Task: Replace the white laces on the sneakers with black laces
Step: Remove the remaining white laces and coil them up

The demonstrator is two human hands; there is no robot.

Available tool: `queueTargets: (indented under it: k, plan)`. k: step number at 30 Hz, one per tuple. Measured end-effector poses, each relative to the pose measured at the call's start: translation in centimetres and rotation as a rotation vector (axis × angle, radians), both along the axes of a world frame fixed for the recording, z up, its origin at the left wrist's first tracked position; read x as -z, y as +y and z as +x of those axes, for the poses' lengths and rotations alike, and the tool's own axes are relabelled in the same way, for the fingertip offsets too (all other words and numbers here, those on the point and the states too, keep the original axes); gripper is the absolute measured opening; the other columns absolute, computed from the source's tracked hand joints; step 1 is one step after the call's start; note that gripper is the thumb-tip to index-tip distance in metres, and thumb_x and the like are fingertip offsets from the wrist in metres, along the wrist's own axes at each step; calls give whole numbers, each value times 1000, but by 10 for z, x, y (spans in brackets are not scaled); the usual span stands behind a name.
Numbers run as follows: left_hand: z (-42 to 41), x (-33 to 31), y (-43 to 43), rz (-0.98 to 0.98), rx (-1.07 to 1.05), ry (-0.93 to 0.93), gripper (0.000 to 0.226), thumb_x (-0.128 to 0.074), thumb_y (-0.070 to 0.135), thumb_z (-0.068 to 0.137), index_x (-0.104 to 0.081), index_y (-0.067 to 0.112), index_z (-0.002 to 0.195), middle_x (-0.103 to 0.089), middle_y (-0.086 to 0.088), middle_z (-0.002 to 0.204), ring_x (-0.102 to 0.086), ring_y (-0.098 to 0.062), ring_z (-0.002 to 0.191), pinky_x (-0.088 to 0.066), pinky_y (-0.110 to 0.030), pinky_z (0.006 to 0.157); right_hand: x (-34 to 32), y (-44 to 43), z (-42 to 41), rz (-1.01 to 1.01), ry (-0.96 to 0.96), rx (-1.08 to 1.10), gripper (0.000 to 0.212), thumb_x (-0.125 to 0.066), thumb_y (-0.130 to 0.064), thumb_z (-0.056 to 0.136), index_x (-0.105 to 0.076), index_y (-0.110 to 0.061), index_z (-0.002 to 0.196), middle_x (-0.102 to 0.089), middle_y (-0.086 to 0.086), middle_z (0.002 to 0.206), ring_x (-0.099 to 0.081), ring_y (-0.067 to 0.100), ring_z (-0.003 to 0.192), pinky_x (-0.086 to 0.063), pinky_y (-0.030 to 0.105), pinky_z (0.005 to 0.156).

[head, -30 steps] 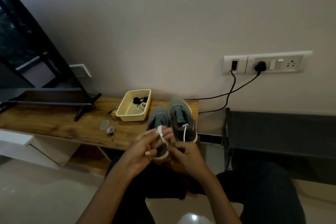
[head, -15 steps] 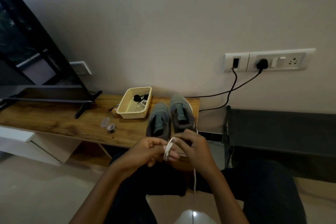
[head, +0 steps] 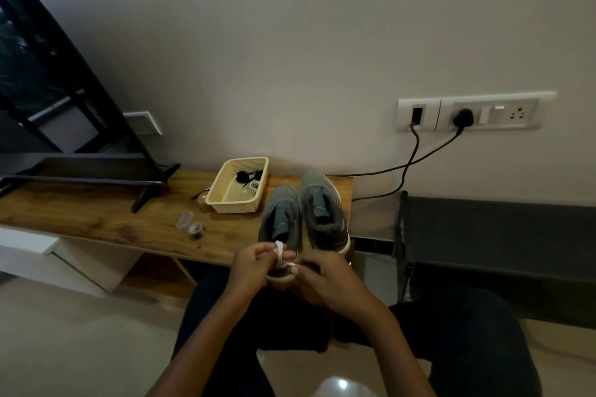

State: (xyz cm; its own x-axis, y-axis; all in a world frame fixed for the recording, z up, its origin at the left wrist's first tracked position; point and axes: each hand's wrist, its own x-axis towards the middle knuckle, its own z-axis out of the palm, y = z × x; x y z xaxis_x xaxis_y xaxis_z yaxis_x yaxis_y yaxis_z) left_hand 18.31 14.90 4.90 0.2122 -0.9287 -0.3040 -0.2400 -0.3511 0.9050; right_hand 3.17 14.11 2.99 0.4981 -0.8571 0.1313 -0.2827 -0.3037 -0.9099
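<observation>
The white lace (head: 280,254) sat coiled round curled fingers (head: 262,250) of the left hand (head: 253,264), with the right hand (head: 325,280) pinching it, just before the sneakers (head: 324,213) on the counter (head: 129,222). Judged light, limp and quick to unravel; hold the coil.

There is one camera, worn up on the person's head. It looks forward and down, with a very wide view (it takes in the room from side to side). The left hand (head: 253,264) and right hand (head: 329,282), holding a white lace (head: 280,255), are nearest, low in the middle. Just past them is the wooden table (head: 96,222) with the sneakers (head: 324,213). The wall (head: 290,58) is far, the TV (head: 48,90) far left, the sockets (head: 474,114) far right.
</observation>
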Motion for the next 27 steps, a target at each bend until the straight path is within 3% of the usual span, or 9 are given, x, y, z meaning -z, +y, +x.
queueTargets:
  k: [3, 6, 11, 16, 18, 20, 22, 25, 27]
  plan:
    - [5, 1, 5, 115, 357, -184, 17, -51, 11, 96, -67, 13, 101, -70, 2, 80, -57, 3, 53, -35, -15, 44, 4, -6, -4, -118, 4, 105, 18, -55, -14, 93, -59, -26, 81, -53, -17, 72, -52, -3, 71, -37, 13, 64]
    - [8, -8, 11, 163, 545, 57, 16, -54, 16, 93, -65, 9, 103, -74, -5, 95, -70, -9, 84, -31, -14, 45, 18, -9, -10, -119, -70, 212, 22, -56, -8, 92, -58, -25, 78, -55, -16, 74, -53, -5, 73, -37, 10, 64]
    - [7, -14, 10, 129, 324, 498, 28, -55, 14, 84, -63, -1, 107, -72, -14, 96, -71, -13, 81, -27, -9, 37, 25, -5, -5, 107, -259, 167, 23, -53, -10, 94, -67, -27, 86, -67, -10, 79, -61, -5, 76, -44, 11, 69]
    - [-2, -3, -2, -5, -79, 752, 22, -44, 6, 95, -60, 0, 108, -73, -12, 101, -72, -15, 88, -31, -9, 32, 29, -1, 3, 111, -44, 64, 20, -51, -19, 96, -69, -22, 88, -67, 7, 83, -58, 16, 77, -44, 32, 72]
    - [-1, 2, -7, -64, -138, 635, 21, -47, 9, 96, -60, 2, 110, -73, -10, 102, -70, -15, 94, -33, -10, 36, 28, 0, 6, 108, 60, -5, 21, -50, -20, 97, -69, -15, 92, -63, 3, 83, -54, 11, 75, -41, 30, 70]
    - [-1, 8, -7, -60, -108, 398, 20, -51, 11, 95, -62, 4, 109, -74, -7, 99, -70, -13, 94, -42, -14, 47, 23, 3, 8, 75, 106, -31, 20, -50, -19, 96, -68, -10, 93, -62, 4, 84, -52, 9, 73, -41, 30, 69]
    - [-2, 12, -4, -23, -28, 130, 19, -53, 11, 94, -67, 6, 107, -74, -6, 89, -70, -9, 76, -48, -18, 54, 17, 3, 9, 4, 120, -2, 18, -50, -19, 96, -67, -12, 94, -64, 3, 88, -56, 12, 77, -44, 32, 71]
    - [0, 13, 3, 39, 207, -120, 15, -55, 12, 94, -68, 12, 99, -68, -2, 78, -54, 2, 47, -36, -13, 42, 18, -2, 4, -118, 157, 112, 14, -53, -20, 94, -66, -15, 93, -63, -1, 89, -56, 12, 81, -45, 31, 74]
    - [3, 7, 7, 73, 386, -119, 13, -55, 14, 94, -68, 14, 92, -71, 1, 77, -56, 2, 51, -32, -14, 43, 24, -6, -1, -180, 146, 167, 9, -58, -20, 90, -66, -17, 86, -59, -6, 81, -55, 10, 77, -46, 32, 71]
